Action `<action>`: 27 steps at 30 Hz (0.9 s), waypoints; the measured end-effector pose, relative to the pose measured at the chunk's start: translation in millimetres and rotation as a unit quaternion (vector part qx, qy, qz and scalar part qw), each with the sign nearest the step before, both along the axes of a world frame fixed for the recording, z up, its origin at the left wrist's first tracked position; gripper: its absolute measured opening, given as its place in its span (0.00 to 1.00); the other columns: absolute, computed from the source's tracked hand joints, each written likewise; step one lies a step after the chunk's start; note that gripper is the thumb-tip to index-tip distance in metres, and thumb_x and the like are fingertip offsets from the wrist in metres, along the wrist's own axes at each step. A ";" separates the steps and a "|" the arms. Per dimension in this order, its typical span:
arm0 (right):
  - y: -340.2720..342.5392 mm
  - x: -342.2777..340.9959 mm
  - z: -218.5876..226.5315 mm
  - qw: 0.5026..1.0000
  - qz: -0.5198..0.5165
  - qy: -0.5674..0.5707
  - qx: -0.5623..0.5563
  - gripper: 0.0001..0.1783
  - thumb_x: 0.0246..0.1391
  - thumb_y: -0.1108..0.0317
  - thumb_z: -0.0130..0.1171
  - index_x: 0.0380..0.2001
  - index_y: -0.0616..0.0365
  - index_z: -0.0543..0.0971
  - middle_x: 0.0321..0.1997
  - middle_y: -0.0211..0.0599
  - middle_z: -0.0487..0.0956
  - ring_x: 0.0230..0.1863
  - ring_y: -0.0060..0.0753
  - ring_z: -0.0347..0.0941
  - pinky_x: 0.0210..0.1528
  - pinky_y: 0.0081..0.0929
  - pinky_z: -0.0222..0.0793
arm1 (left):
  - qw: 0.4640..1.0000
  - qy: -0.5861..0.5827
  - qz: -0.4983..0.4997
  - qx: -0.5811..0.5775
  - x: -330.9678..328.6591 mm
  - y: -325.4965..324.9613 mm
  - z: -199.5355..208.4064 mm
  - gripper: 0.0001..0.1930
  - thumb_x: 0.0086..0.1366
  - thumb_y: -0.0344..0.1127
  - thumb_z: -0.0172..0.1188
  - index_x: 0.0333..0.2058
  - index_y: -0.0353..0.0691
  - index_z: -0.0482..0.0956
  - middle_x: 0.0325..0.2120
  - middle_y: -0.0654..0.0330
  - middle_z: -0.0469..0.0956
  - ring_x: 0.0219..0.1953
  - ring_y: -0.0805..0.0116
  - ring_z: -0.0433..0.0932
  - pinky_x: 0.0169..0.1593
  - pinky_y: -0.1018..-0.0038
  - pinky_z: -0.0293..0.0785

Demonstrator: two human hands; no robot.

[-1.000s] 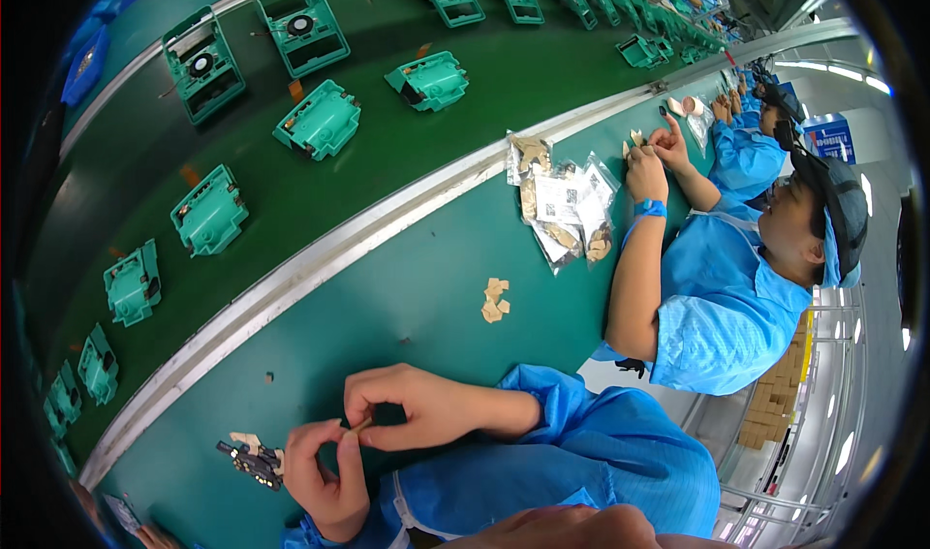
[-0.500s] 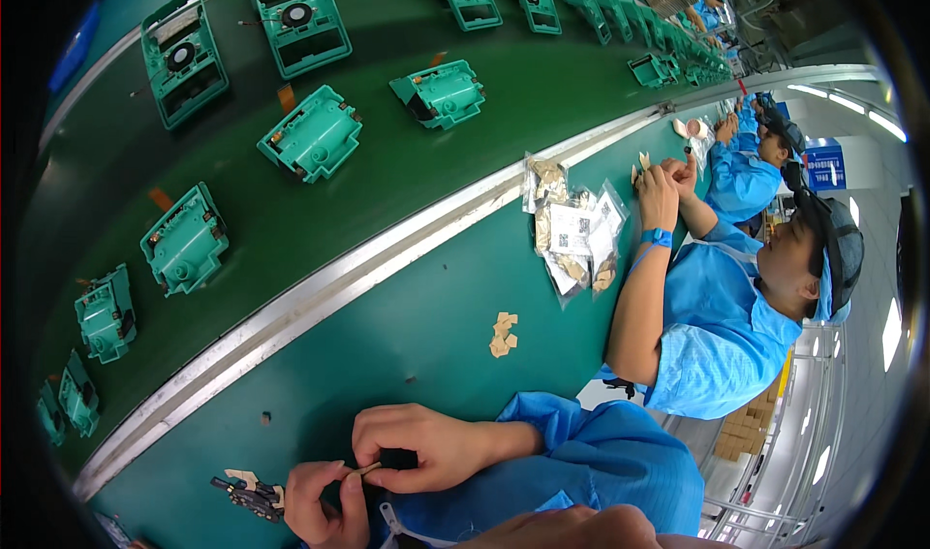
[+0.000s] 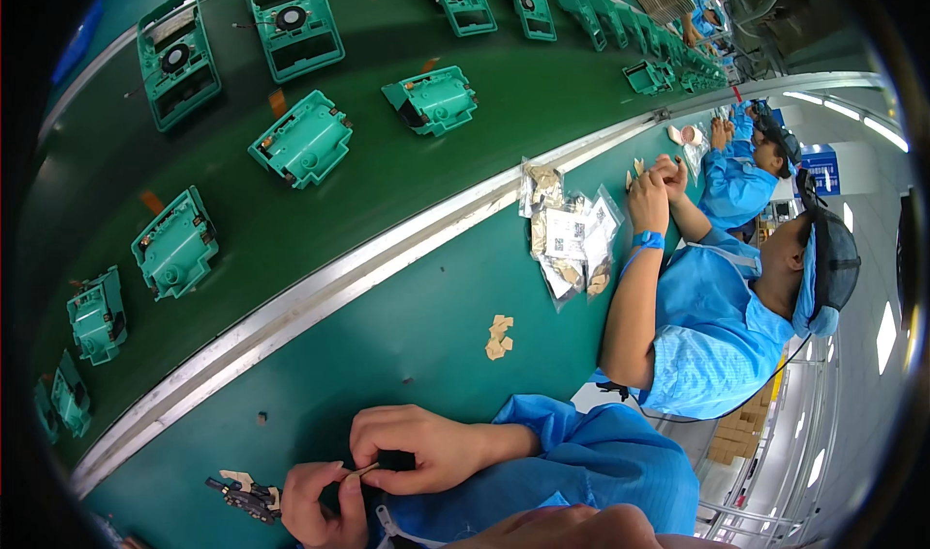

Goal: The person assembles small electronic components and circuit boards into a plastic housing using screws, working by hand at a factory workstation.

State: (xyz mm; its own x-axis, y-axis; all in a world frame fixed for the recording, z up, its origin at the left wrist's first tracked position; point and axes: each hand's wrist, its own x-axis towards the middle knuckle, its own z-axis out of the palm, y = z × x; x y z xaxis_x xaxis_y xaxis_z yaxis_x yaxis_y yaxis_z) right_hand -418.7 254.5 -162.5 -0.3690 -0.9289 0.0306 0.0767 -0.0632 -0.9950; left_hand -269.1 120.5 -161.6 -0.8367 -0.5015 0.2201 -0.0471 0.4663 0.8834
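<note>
A factory assembly line. Long dark green conveyor belt (image 3: 407, 190) carrying a spaced row of identical teal plastic housings (image 3: 300, 142), some open with small fans inside. Silver metal rail (image 3: 320, 297) dividing belt from the green counter (image 3: 387, 345) along its near edge. Clear bags of small parts (image 3: 567, 234) and a heap of tan pieces (image 3: 498, 336) lying on the counter. Co-workers (image 3: 717, 326) in matching blue smocks and caps seated side by side along the counter's edge. Stacked cartons (image 3: 741, 438) on the floor behind.

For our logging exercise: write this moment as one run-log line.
left hand: pinching tan strip; right hand: pinching strip; nearby: dark part on table
</note>
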 end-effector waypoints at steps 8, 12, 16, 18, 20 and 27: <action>0.5 -4.3 -2.2 1.000 -0.009 -0.017 0.003 0.07 0.54 0.78 0.62 0.34 0.61 0.74 0.36 0.40 0.74 0.36 0.41 0.72 0.38 0.32 0.69 | 1.000 -0.015 -0.011 0.007 -2.6 -3.2 -4.6 0.12 0.59 0.24 0.62 0.42 0.35 0.75 0.28 0.56 0.77 0.31 0.64 0.75 0.38 0.70 0.71; 1.8 -7.6 -2.5 1.000 0.000 -0.010 0.010 0.07 0.54 0.78 0.62 0.34 0.61 0.74 0.36 0.40 0.74 0.36 0.40 0.72 0.38 0.32 0.69 | 1.000 -0.009 -0.021 0.011 -5.2 -3.2 -6.7 0.12 0.59 0.25 0.62 0.42 0.35 0.75 0.28 0.56 0.77 0.31 0.64 0.75 0.38 0.70 0.72; 3.9 -8.6 -1.0 1.000 -0.001 -0.002 0.004 0.06 0.54 0.78 0.61 0.34 0.62 0.74 0.36 0.40 0.74 0.36 0.41 0.72 0.37 0.33 0.68 | 1.000 -0.007 -0.029 0.007 -5.8 -0.9 -4.9 0.12 0.59 0.25 0.62 0.43 0.35 0.75 0.28 0.56 0.78 0.30 0.64 0.75 0.38 0.70 0.73; 5.1 -8.8 -0.5 1.000 -0.004 0.000 0.002 0.06 0.54 0.78 0.61 0.33 0.62 0.74 0.36 0.40 0.74 0.36 0.41 0.71 0.37 0.33 0.68 | 1.000 -0.008 -0.022 -0.007 -7.0 1.0 -2.7 0.12 0.59 0.24 0.62 0.43 0.35 0.75 0.28 0.56 0.78 0.31 0.64 0.76 0.39 0.69 0.73; 7.2 -8.8 1.2 1.000 -0.006 0.004 -0.002 0.06 0.54 0.78 0.61 0.33 0.62 0.74 0.35 0.40 0.73 0.36 0.41 0.71 0.37 0.33 0.68 | 1.000 -0.008 -0.019 -0.005 -7.2 4.1 -0.8 0.13 0.59 0.24 0.62 0.43 0.35 0.75 0.29 0.56 0.78 0.31 0.64 0.76 0.39 0.69 0.73; 11.2 -8.5 3.5 1.000 -0.028 0.008 -0.007 0.07 0.53 0.78 0.62 0.34 0.62 0.74 0.36 0.40 0.74 0.37 0.42 0.72 0.38 0.33 0.70 | 1.000 -0.002 -0.001 -0.010 -9.0 11.9 0.8 0.12 0.58 0.24 0.63 0.42 0.36 0.76 0.29 0.56 0.78 0.32 0.62 0.76 0.40 0.69 0.72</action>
State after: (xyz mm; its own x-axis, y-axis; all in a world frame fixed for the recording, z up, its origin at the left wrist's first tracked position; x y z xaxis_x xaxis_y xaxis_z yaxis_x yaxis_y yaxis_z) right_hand -427.2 265.7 -158.9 -0.4194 -0.9064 0.0499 0.0559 -0.0806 -0.9952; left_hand -278.1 132.4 -160.8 -0.8386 -0.4958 0.2257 -0.0506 0.4833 0.8740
